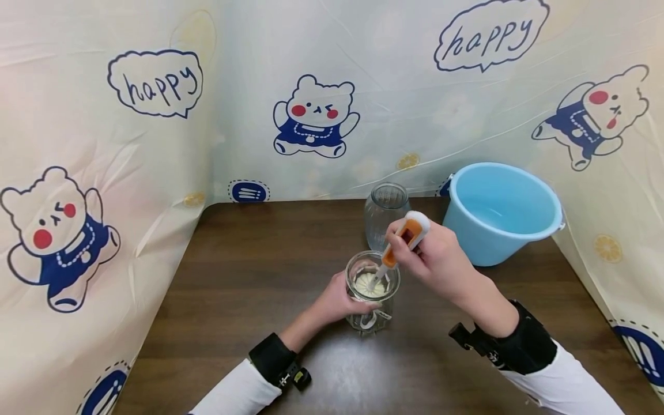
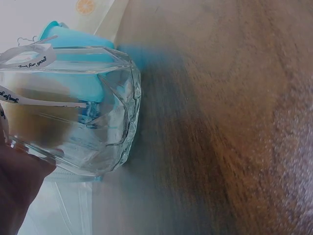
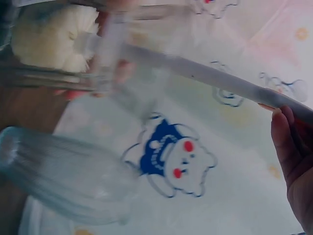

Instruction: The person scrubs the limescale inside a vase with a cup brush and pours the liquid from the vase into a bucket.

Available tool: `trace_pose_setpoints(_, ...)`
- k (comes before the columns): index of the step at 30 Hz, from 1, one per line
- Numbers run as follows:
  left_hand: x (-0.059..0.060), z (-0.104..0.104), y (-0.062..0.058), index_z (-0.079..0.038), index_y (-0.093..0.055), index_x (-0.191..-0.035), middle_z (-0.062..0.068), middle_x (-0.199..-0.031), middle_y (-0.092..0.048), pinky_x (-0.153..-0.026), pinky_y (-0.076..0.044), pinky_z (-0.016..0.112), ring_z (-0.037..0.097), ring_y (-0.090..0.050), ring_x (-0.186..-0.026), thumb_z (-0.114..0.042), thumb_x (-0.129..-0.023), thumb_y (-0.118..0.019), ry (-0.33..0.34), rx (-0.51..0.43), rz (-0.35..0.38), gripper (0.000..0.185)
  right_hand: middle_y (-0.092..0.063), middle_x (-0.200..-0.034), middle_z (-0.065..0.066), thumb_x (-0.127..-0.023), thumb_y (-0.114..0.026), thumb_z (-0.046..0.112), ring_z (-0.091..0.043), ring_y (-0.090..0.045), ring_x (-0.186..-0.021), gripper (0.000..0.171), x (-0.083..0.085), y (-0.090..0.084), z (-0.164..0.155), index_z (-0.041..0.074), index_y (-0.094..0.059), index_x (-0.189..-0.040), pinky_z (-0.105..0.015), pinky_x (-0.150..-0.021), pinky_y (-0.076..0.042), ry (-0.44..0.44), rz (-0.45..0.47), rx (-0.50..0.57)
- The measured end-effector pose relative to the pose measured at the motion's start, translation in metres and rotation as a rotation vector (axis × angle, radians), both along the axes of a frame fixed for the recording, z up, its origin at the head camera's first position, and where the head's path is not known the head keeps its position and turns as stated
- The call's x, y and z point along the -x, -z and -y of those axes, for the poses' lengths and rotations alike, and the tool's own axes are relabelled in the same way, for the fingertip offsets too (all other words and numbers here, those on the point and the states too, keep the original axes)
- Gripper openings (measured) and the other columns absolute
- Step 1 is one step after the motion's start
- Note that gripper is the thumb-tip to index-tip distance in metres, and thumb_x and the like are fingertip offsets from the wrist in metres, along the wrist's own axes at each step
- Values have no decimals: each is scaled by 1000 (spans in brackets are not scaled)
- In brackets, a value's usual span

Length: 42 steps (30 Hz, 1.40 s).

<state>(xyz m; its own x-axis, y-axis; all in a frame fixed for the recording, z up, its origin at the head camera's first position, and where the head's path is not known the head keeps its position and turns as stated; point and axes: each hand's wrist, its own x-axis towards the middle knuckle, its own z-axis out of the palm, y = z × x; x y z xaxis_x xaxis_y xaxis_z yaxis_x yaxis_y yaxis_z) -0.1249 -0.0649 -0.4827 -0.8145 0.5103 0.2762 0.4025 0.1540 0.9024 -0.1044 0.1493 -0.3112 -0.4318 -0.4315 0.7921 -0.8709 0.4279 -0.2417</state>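
A clear faceted glass jar [image 1: 372, 291] stands on the dark wooden table [image 1: 238, 288], and my left hand [image 1: 337, 300] grips its side. My right hand [image 1: 430, 253] holds the orange and white handle of a bottle brush [image 1: 407, 235] above the jar. The brush's cream sponge head [image 1: 369, 283] is down inside the jar. In the left wrist view the jar [image 2: 73, 107] fills the left side, a white tag around its neck. The right wrist view shows the brush shaft [image 3: 215, 78] running to the sponge head [image 3: 54, 39] inside the glass.
A second, ribbed glass jar [image 1: 385, 213] stands empty just behind the held one. A light blue bucket [image 1: 500, 210] sits at the back right of the table. A cartoon-bear plastic sheet [image 1: 311, 115] walls in the table on three sides.
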Motion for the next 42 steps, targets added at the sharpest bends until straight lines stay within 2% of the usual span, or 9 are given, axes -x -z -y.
trace_pose_setpoints(3,0,0,0,-10,-60,-137,4,-127,-70,-104,-50,32,14,-65,-115,-16,-71,-92,-2,-3,0,74,-66,-86,-6,-111,-50,37,-11,-61,-71,41,-3,-10,2,1,-67,-98,-21,-62,-53,-31,-2,45)
trace_pose_setpoints(6,-1,0,0,-9,-60,-139,6,-127,-70,-103,-51,34,16,-65,-114,-15,-70,-92,-4,1,9,76,-67,-88,-4,-109,-54,37,-9,-62,-71,38,-4,-11,6,3,-67,-100,-19,-61,-53,-82,48,74)
trace_pose_setpoints(11,-2,1,0,-7,-57,-143,13,-126,-70,-103,-53,48,28,-66,-114,-13,-72,-91,4,-6,45,79,-64,-85,1,-108,-54,38,-5,-56,-67,34,-3,8,14,6,-66,-102,-15,-57,-48,-127,150,34)
trace_pose_setpoints(16,-2,2,2,-6,-56,-143,15,-126,-70,-101,-52,54,32,-66,-114,-14,-74,-91,14,-4,55,78,-63,-84,1,-109,-54,36,-8,-58,-69,33,-3,21,14,6,-66,-101,-16,-59,-49,-129,185,-23)
trace_pose_setpoints(20,-1,3,2,-7,-56,-143,14,-127,-69,-102,-52,50,28,-66,-115,-14,-74,-91,5,1,37,78,-64,-86,0,-109,-55,35,-8,-58,-69,32,-3,13,12,5,-66,-104,-16,-60,-49,-123,160,-17)
trace_pose_setpoints(24,-1,2,1,-9,-57,-142,8,-127,-70,-103,-52,39,21,-66,-115,-15,-73,-91,0,2,22,78,-67,-88,-2,-110,-52,35,-9,-60,-71,35,-4,-4,9,3,-65,-106,-18,-60,-50,-124,85,23)
trace_pose_setpoints(31,0,1,-1,-10,-60,-138,4,-128,-69,-104,-50,32,13,-64,-115,-16,-71,-92,-5,5,-19,75,-70,-89,-6,-109,-53,38,-9,-60,-67,41,-11,-27,-2,1,-68,-101,-18,-58,-49,-43,-16,91)
trace_pose_setpoints(35,0,2,-1,-10,-60,-137,5,-128,-70,-104,-51,34,16,-65,-115,-16,-71,-92,-4,3,-30,73,-69,-89,-6,-110,-52,37,-10,-63,-70,40,-7,-17,-4,0,-66,-101,-20,-60,-52,-29,-8,16)
trace_pose_setpoints(42,1,2,1,-11,-59,-140,8,-128,-70,-104,-51,48,28,-66,-119,-18,-73,-92,5,7,8,75,-66,-86,-4,-109,-51,38,-9,-64,-70,39,1,15,-5,1,-63,-102,-21,-59,-54,17,122,-110)
